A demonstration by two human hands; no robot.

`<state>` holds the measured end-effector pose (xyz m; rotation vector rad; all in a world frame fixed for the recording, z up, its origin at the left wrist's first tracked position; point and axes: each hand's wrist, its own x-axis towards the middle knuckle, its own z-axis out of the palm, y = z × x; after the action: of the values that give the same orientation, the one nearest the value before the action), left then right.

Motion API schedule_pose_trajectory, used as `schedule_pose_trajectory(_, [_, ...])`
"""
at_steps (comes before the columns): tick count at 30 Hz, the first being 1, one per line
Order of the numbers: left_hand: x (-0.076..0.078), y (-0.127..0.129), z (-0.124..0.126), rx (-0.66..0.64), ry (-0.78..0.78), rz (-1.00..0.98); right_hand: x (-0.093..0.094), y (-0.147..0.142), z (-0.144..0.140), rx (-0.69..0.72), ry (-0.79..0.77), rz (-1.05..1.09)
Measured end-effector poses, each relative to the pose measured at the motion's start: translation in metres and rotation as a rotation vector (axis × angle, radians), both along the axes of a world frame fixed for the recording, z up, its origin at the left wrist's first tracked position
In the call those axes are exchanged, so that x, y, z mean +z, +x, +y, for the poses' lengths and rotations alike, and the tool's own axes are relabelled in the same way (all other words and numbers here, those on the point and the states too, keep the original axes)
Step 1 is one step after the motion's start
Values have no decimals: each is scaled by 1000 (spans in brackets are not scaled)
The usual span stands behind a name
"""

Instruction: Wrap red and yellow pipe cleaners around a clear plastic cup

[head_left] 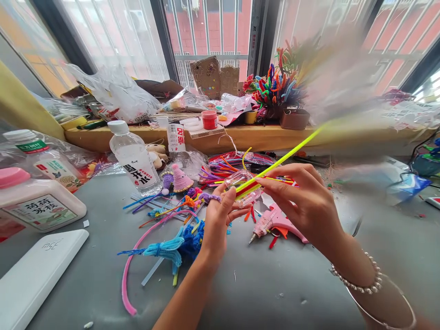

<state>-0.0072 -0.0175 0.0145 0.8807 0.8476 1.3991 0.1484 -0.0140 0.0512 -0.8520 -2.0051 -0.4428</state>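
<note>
Yellow pipe cleaner held above desk, slanting up. My left fingers grip lower end, presumably to steady it; my right fingers pinch just higher, likely for control. Pink glue gun lies nearby on desk, probably for easy reach.

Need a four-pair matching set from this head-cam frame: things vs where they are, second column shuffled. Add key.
Things:
1. yellow-green strip
2. pink glue gun
3. pink-lidded bottle
4. red jar

Places:
A. up at the wooden window ledge
B. cut off by the picture's left edge
C. held in the left hand and right hand, slanting up to the right
D. lying on the grey table, just below the right hand in the picture

Pairs: 1-C, 2-D, 3-B, 4-A
</note>
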Motion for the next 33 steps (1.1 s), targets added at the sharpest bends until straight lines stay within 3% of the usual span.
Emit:
schedule_pose_trajectory(19, [-1,1,0,-68,-8,-22,0,3,0,-68,6,-17])
schedule_pose_trajectory(26, [-1,0,1,21,-35,103,5,6,0,8,-119,34])
schedule_pose_trajectory(30, [-2,-7,4,118,-31,132,19,17,-6,39,-210,179])
schedule_pose_trajectory(33, [-3,-12,6,142,-28,83,29,36,-8,113,-371,320])
